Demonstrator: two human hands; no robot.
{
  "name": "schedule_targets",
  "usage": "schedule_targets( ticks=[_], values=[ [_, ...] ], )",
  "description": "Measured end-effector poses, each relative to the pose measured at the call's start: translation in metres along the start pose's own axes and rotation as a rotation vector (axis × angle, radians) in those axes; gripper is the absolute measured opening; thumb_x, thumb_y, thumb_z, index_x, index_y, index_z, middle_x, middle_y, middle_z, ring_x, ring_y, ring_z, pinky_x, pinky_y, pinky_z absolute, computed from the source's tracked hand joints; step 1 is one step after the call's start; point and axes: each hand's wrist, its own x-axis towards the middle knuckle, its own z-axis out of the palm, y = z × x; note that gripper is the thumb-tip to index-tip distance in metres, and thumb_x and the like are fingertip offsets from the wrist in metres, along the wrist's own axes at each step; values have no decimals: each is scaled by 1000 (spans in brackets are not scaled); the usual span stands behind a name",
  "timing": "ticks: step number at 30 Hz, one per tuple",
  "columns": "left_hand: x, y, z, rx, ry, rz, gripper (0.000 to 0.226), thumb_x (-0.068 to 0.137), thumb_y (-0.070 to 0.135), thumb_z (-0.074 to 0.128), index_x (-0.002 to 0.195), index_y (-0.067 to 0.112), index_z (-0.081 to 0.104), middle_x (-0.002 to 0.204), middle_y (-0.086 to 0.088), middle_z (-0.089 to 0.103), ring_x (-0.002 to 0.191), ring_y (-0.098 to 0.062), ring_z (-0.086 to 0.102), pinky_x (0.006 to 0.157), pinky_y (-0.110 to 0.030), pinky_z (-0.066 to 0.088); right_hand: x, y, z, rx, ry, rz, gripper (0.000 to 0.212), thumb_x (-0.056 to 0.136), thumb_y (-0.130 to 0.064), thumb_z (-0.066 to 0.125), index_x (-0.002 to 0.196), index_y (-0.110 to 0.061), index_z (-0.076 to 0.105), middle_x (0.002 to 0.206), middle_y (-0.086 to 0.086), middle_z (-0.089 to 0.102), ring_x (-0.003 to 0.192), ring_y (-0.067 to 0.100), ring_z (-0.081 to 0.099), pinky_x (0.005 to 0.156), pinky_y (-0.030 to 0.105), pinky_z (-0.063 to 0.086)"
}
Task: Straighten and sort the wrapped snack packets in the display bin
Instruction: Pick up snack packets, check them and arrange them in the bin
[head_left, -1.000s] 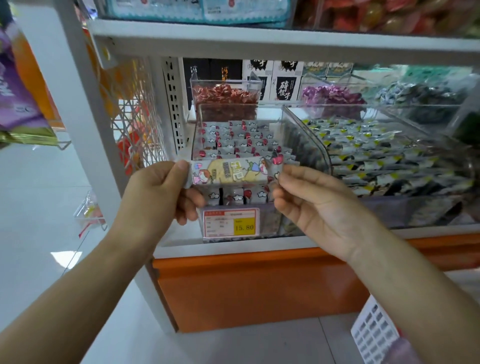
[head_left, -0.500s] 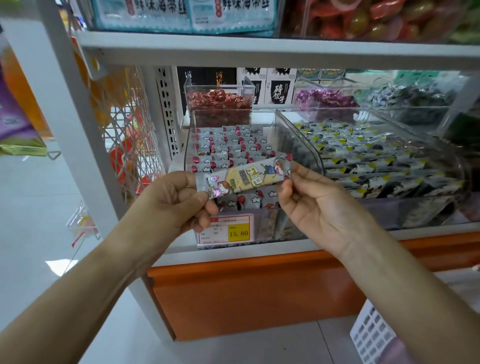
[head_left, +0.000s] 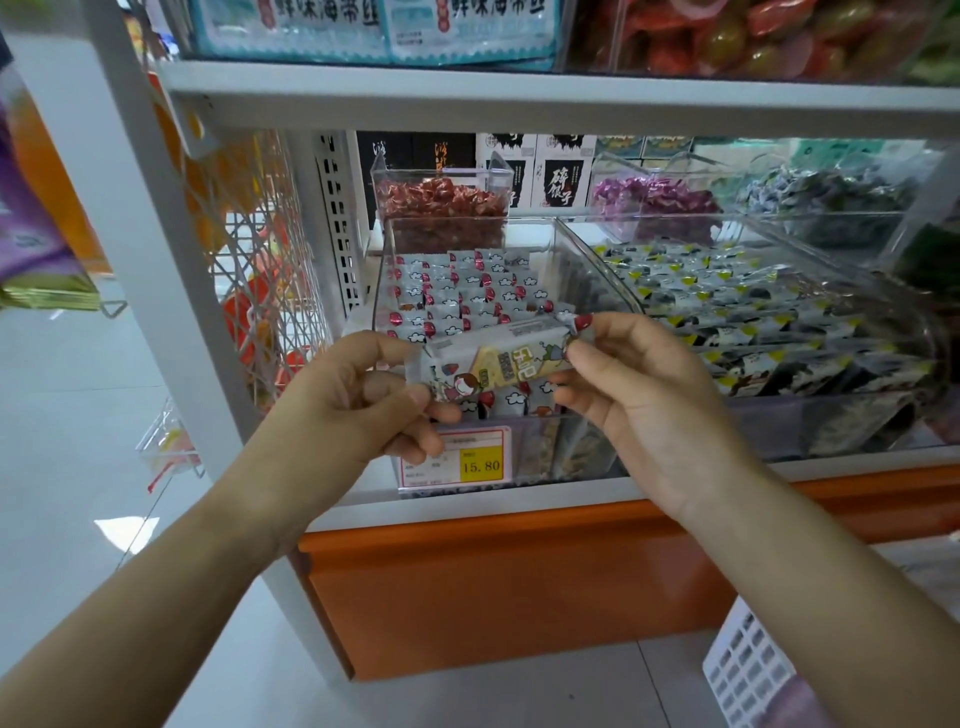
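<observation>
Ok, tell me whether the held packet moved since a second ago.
Yes: against the level front edge of the bin, the packet has tilted, right end up.

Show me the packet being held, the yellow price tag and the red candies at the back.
held packet (head_left: 501, 364): head view, yellow printed middle of its wrapper.
price tag (head_left: 481, 464): head view, yellow panel reading 15.80.
red candies (head_left: 441, 200): head view, top of the pile.

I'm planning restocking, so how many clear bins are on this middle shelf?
5: the packet bin front left, the wide bin to its right, and behind them the red sweets bin, purple sweets bin and dark sweets bin. More may be cut off at right.
</observation>
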Motion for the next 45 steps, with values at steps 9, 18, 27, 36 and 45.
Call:
schedule_targets(
  ticks=[9, 18, 27, 36, 45],
  values=[
    [2, 0, -4, 20, 138, 29, 42, 68, 28, 63, 106, 12, 57, 83, -10, 72, 78, -21, 70, 75, -36, 58, -1, 6, 1, -68, -117, -56, 23, 74, -26, 68, 89, -9, 62, 90, 7, 65, 85, 22, 68, 69, 32, 57],
    [-4, 0, 3, 359, 70, 156, 31, 76, 34, 67, 104, 40, 55, 98, 2, 62, 91, -8, 61, 76, -29, 57, 0, 11, 0, -382, -152, -167, 17, 81, -19, 69, 95, -29, 71, 103, -3, 69, 92, 13, 69, 78, 29, 57],
    [-3, 6, 5, 375, 132, 202, 8, 79, 27, 63, 87, 28, 64, 90, 5, 66, 88, -8, 63, 71, -26, 55, -5, 11, 5, -442, -156, -195, 11, 72, -29, 70, 83, -30, 71, 91, -8, 70, 92, 10, 66, 84, 38, 53],
    [-2, 5, 5, 339, 87, 124, 3, 71, 27, 68, 74, 25, 66, 77, 6, 67, 75, -8, 63, 66, -20, 52, -7, 9, 7, -477, -145, -251, 9, 82, -19, 68, 75, -24, 69, 74, -11, 68, 71, 0, 62, 61, 10, 46],
    [2, 12, -15, 258, -29, 0, 8, 77, 18, 69, 72, 17, 75, 70, 6, 71, 61, 0, 62, 55, -12, 49, -8, 6, 9, -454, -234, -231, 15, 83, -14, 66, 73, -24, 72, 69, -11, 69, 66, 2, 65, 53, 12, 47]
  ],
)
